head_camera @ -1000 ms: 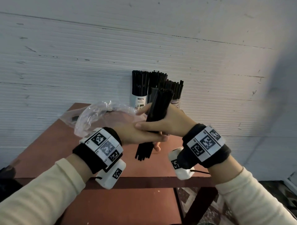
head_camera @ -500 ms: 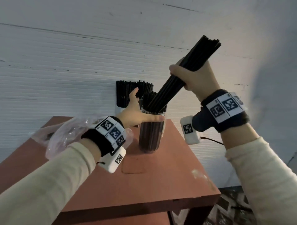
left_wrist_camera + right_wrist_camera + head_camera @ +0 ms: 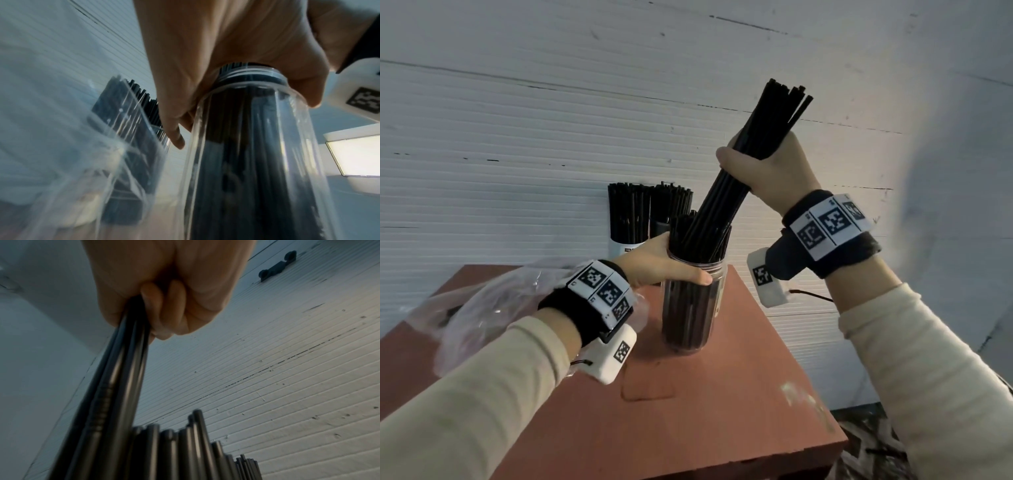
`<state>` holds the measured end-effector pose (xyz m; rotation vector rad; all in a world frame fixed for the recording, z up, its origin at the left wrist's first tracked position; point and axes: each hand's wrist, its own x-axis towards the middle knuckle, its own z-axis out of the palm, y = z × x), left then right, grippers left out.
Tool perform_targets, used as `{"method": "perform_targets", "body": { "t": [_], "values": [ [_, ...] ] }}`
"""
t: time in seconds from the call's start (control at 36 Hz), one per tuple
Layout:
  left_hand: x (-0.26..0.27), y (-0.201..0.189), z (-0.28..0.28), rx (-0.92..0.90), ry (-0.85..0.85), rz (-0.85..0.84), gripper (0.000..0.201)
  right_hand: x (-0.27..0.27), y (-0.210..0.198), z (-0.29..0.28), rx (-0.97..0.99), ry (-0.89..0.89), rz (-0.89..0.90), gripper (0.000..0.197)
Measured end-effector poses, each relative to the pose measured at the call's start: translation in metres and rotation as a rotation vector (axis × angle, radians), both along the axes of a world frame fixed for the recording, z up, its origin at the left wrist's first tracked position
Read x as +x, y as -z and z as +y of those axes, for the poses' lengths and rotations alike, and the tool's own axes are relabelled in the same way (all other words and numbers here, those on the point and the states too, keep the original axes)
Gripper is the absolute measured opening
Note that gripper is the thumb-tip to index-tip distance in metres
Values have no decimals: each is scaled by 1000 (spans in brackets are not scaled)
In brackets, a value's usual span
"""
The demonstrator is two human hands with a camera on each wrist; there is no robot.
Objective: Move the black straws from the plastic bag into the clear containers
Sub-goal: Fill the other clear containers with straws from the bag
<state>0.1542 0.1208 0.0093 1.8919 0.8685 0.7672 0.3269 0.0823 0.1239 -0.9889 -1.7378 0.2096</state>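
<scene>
From the head view, the right hand is closed in a fist around a bundle of black straws. The bundle is tilted, its upper ends pointing up and to the right, and its lower ends are inside the mouth of a clear container. This container stands upright on the reddish-brown surface and already has many black straws in it. The left hand holds the container near its rim, with the thumb across the front side. Behind it, near the white ribbed wall, stand two more containers of straws, close together. The plastic bag lies crumpled on the surface at the left, partly under the left forearm.

In the left wrist view, the left hand has its fingers curled around the threaded neck of the clear container, and dark straws fill the inside. The transparent plastic bag is at the left, blurred, with another container of straws seen behind it.

In the right wrist view, the right hand grips the bundle of black straws tightly, fingers folded over it. Below, the top ends of other straws stand up.
</scene>
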Motion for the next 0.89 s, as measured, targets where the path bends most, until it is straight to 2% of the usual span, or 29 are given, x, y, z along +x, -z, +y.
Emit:
{"method": "perform_targets", "body": {
  "t": [0.06, 0.17, 0.22, 0.31, 0.47, 0.58, 0.69, 0.75, 0.89],
  "values": [
    [1, -1, -2, 10, -1, 17, 48, -2, 0, -1, 5, -12, -12, 20],
    [6, 0, -4, 15, -167, -20, 75, -3, 1, -1, 17, -17, -23, 21],
    [8, 3, -3, 26, -256, -21, 82, -4, 3, -1, 13, -21, -31, 21],
    [8, 6, -2, 50, -286, -31, 88, -5, 7, -2, 8, -29, -31, 21],
    [12, 7, -9, 80, -283, -96, 67, 3, 11, -3, -18, -39, 11, 13],
    [10, 5, -14, 89, -225, -46, 72, 6, 10, -4, -15, -17, -11, 16],
    [-3, -3, -20, -52, -39, -45, 41, 7, 11, -6, 2, -7, -34, 22],
    [-9, -5, -21, -98, -13, -43, 42, 8, 12, -6, 0, -3, -25, 23],
    [-9, -4, -17, -65, -51, -59, 42, 8, 12, -4, -8, -8, -26, 26]
  ]
}}
